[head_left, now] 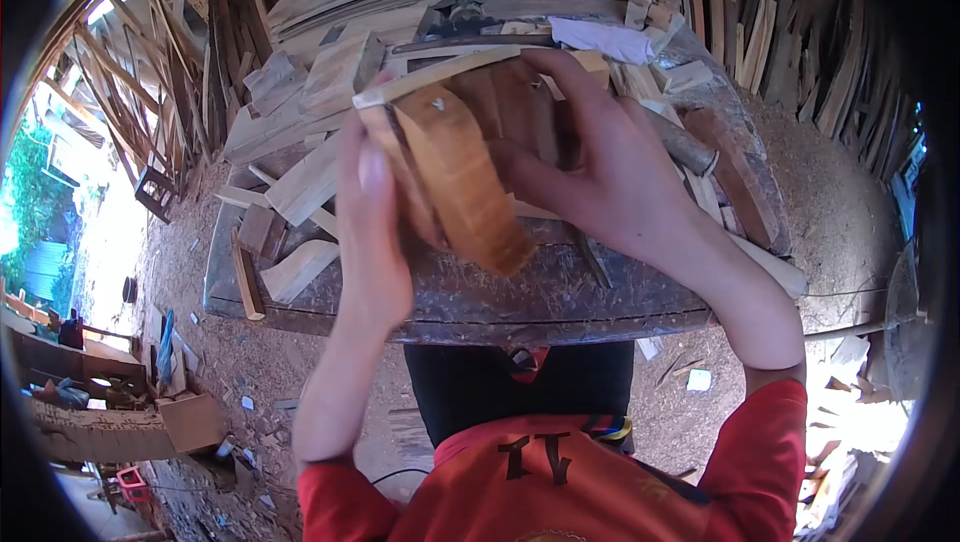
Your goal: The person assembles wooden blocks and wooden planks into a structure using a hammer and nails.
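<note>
Above the bench (470, 307), btwn both hands, is the wood piece (465, 187), held off the surface, tilted, its thick curved part running w/ long axis from upper L down to lower R, pale strip (440, 75) across the top edge. L hand (378, 242) grips the left side, thumb up along it, other fingers mostly hidden behind; R hand (605, 157) is closed on the upper right, fingers over the far edge, thumb toward the curved part. Both hands are on it, so neither is nearer; lower end hangs free, pointing down-right, a bit blurred. Around it on the bench: offcuts (300, 270) at L, log (690, 147) just R of the R hand, white cloth (603, 39) beyond. Containers: just a brown boxy thing (193, 424) low at L, poss. a box; contents can't be told.
</note>
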Demonstrator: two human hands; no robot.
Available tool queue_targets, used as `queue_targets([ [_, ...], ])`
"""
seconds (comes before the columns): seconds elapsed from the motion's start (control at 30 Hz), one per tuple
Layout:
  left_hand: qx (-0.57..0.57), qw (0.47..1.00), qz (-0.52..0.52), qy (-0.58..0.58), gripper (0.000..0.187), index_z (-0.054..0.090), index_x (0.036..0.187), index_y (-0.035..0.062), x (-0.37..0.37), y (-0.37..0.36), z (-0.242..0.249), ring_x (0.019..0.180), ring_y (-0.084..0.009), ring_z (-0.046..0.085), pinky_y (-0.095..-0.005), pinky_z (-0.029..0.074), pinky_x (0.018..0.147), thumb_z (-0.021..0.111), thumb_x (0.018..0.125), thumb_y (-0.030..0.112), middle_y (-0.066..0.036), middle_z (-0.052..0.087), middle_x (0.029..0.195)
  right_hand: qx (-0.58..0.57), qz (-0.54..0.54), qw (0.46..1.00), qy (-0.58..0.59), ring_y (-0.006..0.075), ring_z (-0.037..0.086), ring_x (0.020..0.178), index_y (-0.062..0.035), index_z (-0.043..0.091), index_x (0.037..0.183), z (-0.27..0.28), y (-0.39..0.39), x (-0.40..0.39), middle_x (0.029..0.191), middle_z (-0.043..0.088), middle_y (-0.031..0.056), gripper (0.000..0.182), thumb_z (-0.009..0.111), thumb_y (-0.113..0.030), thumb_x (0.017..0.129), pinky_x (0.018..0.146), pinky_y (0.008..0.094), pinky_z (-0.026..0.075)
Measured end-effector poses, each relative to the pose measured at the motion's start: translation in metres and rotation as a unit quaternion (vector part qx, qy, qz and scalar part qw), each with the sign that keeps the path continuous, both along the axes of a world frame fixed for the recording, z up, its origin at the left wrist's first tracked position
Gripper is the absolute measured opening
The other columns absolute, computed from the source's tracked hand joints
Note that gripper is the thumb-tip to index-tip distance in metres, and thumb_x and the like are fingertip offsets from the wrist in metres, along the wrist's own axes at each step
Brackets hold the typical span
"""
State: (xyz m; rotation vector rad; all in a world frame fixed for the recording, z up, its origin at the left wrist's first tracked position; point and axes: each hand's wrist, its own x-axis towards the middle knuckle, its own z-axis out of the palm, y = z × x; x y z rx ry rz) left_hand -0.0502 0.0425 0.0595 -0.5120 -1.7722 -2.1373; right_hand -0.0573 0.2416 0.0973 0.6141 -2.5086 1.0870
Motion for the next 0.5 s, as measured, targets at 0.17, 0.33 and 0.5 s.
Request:
queue_targets([
  [0.17,-0.321,0.886,0.247,0.225,0.083,0.025,0.159,-0.0022,0.048,-0.011,-0.030,0.131,-0.0340,0.057,-0.0391,0.050,0.106,0.075,0.093,0.011,-0.023,0.054,0.141,-0.012,0.000,0.997,-0.081,0.0191,0.066,0.059,-0.0007,0.033,0.156,-0.005,-0.010,0.011,0.072,0.067,0.0143,0.080,0.076,-0.025,0.092,0.054,0.0331,0.050],
  [0.33,-0.222,0.944,0.238,0.048,0.068,0.044,0.150,-0.0034,0.059,-0.018,-0.061,0.124,-0.0316,0.062,-0.0377,0.050,0.104,0.075,0.091,0.008,-0.021,0.059,0.138,0.002,0.048,0.984,-0.170,0.0117,0.061,0.055,-0.0063,0.016,0.166,-0.006,-0.026,0.040,0.067,0.063,0.0068,0.087,0.069,-0.034,0.102,0.048,0.0276,0.046],
  [0.5,-0.356,0.886,0.295,0.049,0.045,0.062,0.133,0.0028,0.068,-0.036,-0.056,0.116,-0.0366,0.066,-0.0427,0.049,0.100,0.076,0.092,0.015,-0.015,0.071,0.124,0.008,0.061,0.964,-0.258,0.0070,0.056,0.054,-0.0125,0.021,0.166,-0.004,-0.015,0.071,0.068,0.063,0.0019,0.077,0.064,-0.029,0.105,0.048,0.0239,0.040],
])
